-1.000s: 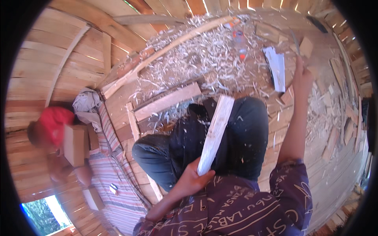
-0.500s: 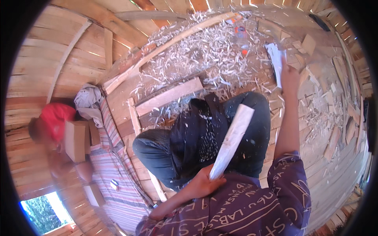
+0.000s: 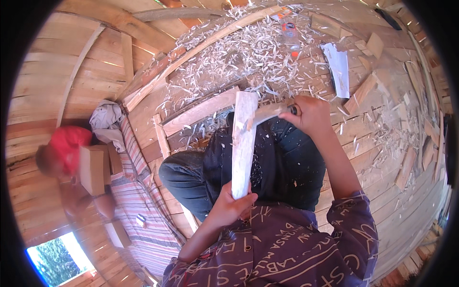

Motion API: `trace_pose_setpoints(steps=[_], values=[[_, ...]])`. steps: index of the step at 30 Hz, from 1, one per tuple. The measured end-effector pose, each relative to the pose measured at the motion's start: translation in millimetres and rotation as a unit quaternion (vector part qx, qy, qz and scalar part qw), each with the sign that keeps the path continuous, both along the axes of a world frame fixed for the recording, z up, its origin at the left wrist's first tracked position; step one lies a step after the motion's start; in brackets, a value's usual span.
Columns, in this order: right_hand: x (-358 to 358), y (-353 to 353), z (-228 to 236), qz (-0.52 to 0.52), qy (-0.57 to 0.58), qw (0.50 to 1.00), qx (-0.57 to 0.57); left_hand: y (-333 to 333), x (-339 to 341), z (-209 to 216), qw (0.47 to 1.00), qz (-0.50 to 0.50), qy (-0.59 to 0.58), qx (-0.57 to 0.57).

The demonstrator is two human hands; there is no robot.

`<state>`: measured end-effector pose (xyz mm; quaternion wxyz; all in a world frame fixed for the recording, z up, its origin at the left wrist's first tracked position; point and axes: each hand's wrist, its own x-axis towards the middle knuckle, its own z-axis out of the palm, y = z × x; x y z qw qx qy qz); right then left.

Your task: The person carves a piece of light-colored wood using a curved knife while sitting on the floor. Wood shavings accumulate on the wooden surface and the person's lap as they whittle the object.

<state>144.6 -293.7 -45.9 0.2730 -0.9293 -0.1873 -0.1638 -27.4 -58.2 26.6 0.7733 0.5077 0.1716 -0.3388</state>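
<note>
My left hand [image 3: 230, 204] is closed round the lower end of a pale, partly shaved wooden stick [image 3: 244, 143]. The stick stands out over my lap, pointing away from me. On its right, my right hand [image 3: 311, 115] grips the dark handle of a knife [image 3: 268, 113]. The knife's blade reaches left and meets the stick's upper part, where a small raised chip shows. Blur hides the exact edge of the blade. Beneath both hands are my crossed legs and a dark cloth [image 3: 217, 165] dotted with wood bits.
Wood shavings [image 3: 229, 57] cover the floor ahead, beside a plank [image 3: 201, 112] and a plastic bottle [image 3: 290, 38]. A white sheet [image 3: 337, 69] and wood offcuts [image 3: 361, 93] lie to the right. At left, a person in red [image 3: 69, 146] sits by a cardboard box [image 3: 93, 167] and striped mat [image 3: 143, 205].
My right hand has come in from beside the white sheet, bringing the knife to the stick. My left hand has shifted left and swung the stick more upright.
</note>
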Motion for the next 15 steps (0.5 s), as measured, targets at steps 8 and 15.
trace_pose_setpoints(steps=[8,15], values=[[50,-14,-37,-0.285,0.205,0.850,0.394,-9,-24,6,0.989,-0.103,0.098,-0.052],[-50,27,-7,-0.019,0.197,0.971,0.136,25,4,-7,0.991,0.055,0.079,-0.097]])
